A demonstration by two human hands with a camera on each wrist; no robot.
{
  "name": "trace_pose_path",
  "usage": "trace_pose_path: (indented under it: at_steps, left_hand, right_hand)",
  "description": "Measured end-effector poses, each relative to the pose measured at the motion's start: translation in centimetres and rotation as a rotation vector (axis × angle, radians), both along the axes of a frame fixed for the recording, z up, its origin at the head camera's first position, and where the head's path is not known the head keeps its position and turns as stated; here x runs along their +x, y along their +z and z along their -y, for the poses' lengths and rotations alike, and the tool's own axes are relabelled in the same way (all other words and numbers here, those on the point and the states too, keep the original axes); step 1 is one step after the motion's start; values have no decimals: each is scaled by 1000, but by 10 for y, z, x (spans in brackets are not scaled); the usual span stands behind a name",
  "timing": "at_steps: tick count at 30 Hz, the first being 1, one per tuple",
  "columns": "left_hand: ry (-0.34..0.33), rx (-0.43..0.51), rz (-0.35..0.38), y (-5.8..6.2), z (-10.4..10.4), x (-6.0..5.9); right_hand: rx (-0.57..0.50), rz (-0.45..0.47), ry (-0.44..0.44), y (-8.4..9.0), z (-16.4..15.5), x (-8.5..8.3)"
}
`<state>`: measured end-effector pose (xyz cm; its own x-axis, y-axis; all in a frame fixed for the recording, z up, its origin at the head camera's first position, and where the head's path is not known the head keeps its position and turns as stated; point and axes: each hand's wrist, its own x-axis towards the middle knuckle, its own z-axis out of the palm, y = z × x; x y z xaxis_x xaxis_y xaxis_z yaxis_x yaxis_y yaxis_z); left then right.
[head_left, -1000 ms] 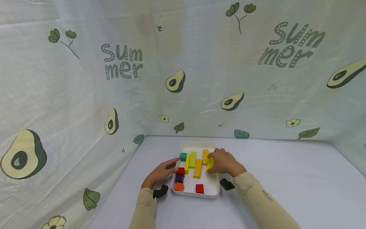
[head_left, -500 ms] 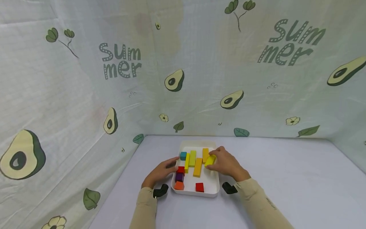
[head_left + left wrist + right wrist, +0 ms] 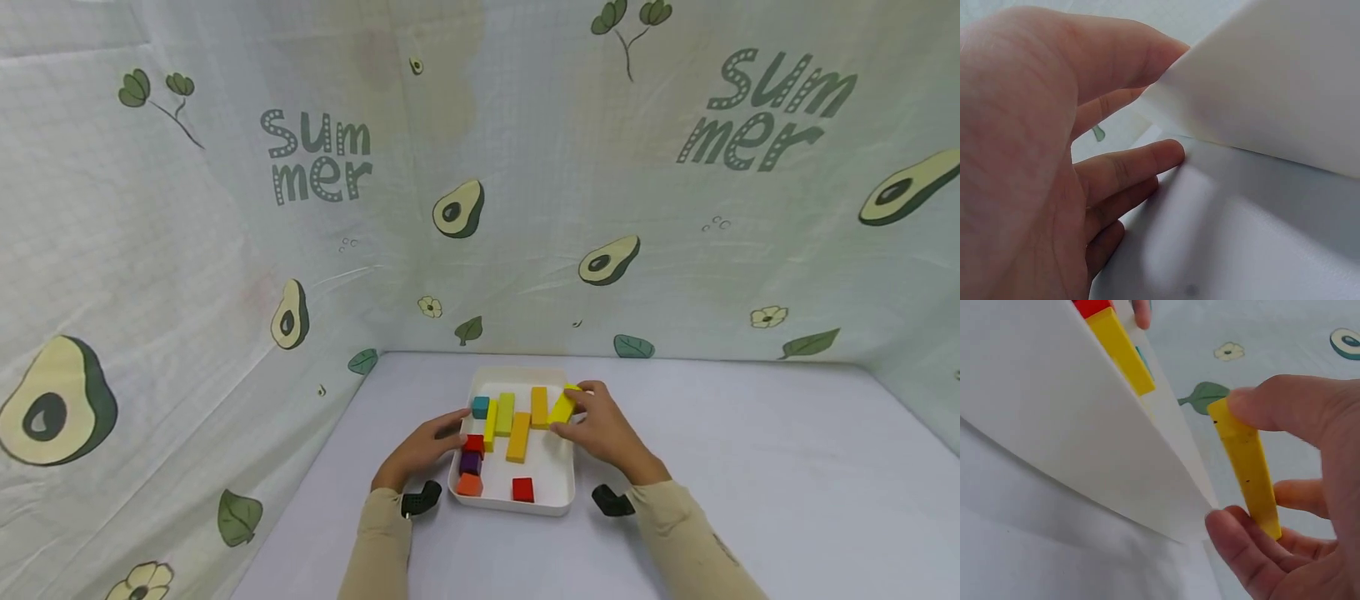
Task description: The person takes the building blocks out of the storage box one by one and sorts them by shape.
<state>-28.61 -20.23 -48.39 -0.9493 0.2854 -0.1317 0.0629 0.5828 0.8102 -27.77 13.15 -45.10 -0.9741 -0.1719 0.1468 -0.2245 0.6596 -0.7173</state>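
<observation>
Since a second ago the right hand (image 3: 603,429) has lifted the yellow block (image 3: 562,407) off the floor of the white tray (image 3: 551,492) and carried it toward the tray's far right corner, where it now hangs tilted above the right rim. Its grip is a pinch along the block's length: in the right wrist view the thumb sits at one end of the yellow block (image 3: 1247,465) and a fingertip at the other, with the tray's curved white wall (image 3: 1072,425) just beside it. The left hand (image 3: 423,450) has stayed where it was, at the tray's left edge; in the left wrist view its thumb lies over the rim of the tray (image 3: 1260,81) while the other fingers (image 3: 1129,165) reach loosely under and beside the wall, a light, narrow grip on the edge. Inside the tray, a teal cube (image 3: 481,407) sits at the far left, beside a thin yellow bar (image 3: 491,425), a yellow-green bar (image 3: 506,413) and two orange bars (image 3: 519,437) (image 3: 539,407) lying side by side. Along the left wall stand a red cube (image 3: 474,443), a purple cube (image 3: 470,462) and an orange cube (image 3: 469,484) in a row, and another red cube (image 3: 522,489) lies alone near the front. Everything rests on a pale counter (image 3: 750,467) backed by avocado-print cloth (image 3: 465,208).
</observation>
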Motion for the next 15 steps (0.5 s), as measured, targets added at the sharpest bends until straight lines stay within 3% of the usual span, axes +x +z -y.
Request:
trace_pose_path:
  at_steps: [6,15]
  left_hand:
    - [8,3,4,0,0,2]
    - [5,7,1,0,0,0]
  right_hand:
    - [-200,50,-27,-9,-9,0]
    - [-477,123,39,-7,-23,3]
